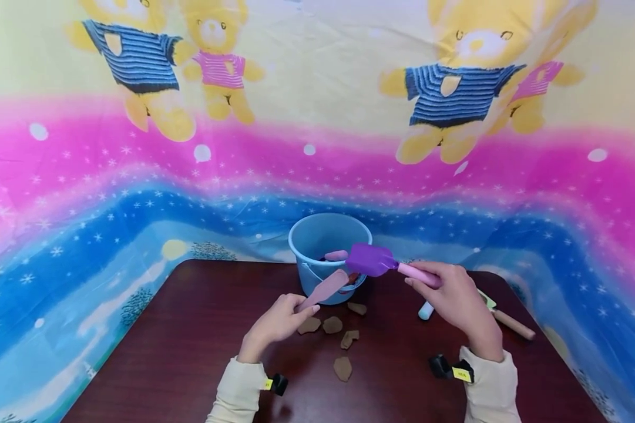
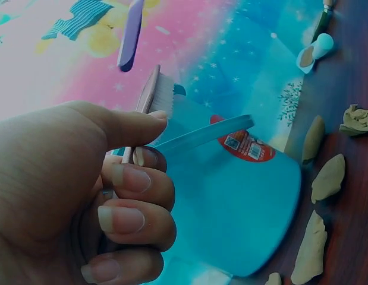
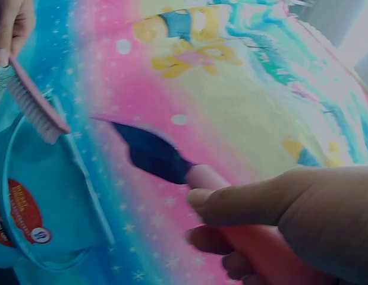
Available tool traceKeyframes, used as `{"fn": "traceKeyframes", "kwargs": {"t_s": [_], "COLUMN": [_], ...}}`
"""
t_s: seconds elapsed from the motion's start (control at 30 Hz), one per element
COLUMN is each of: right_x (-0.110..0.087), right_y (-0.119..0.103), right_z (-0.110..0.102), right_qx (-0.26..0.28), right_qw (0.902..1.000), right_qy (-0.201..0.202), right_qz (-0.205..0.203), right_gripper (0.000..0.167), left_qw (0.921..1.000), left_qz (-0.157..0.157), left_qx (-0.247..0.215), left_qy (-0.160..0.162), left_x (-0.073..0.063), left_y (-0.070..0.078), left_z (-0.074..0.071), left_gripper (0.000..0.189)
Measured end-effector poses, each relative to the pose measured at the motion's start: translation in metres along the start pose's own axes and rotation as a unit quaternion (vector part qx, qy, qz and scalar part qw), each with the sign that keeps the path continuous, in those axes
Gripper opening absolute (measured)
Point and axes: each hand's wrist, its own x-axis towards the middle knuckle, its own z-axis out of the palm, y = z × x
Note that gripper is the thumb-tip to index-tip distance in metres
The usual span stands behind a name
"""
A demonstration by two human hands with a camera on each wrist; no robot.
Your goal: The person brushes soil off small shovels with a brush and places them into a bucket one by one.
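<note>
2 curled hands (image 1: 277,320) (image 1: 459,296) grip a pink brush (image 1: 325,287) (left) and purple shovel (image 1: 371,260) (right) near the bucket rim (image 1: 298,254); wide tabletop (image 1: 190,335) leftward.

Printed Cloth (image 1: 317,88) Behind a Dark Table (image 1: 217,294)

The cloth hangs in soft folds behind the table and along both sides. Its bands run from cream at the top through pink to blue, scattered with white snowflakes (image 1: 126,150) and pale round spots (image 1: 309,150). 4 yellow bears (image 1: 143,59) appear in 2 pairs (the larger ones wear blue striped tops, the smaller ones pink). The table is reddish brown with rounded far corners. Bright pale light (image 3: 356,53) fills the right wrist view's upper right corner.
</note>
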Motion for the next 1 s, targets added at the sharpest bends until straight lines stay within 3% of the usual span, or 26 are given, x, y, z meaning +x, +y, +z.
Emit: {"fn": "traceKeyframes", "kwargs": {"t_s": [0.2, 0.53, 0.83, 1.0], "right_x": [0.031, 0.092, 0.145, 0.168], "right_y": [0.003, 0.005, 0.004, -0.002], "right_z": [0.011, 0.03, 0.047, 0.06], "right_qx": [-0.021, -0.029, -0.066, -0.103], "right_qw": [0.9994, 0.9993, 0.9963, 0.9885], "right_qy": [0.024, 0.017, -0.049, -0.107], "right_qz": [-0.009, -0.013, -0.025, -0.025], "right_gripper": [0.035, 0.035, 0.03, 0.024], "left_qw": [0.9999, 0.9996, 0.9995, 0.9996], "left_qz": [0.007, 0.012, 0.009, 0.006], "left_qx": [-0.002, 0.002, -0.004, 0.007], "left_qy": [-0.009, -0.026, -0.031, -0.028], "left_x": [0.002, 0.005, 0.008, 0.009], "left_y": [0.001, 0.0, -0.002, -0.002], "left_z": [0.004, 0.01, 0.015, 0.015], "left_gripper": [0.031, 0.033, 0.036, 0.036]}}
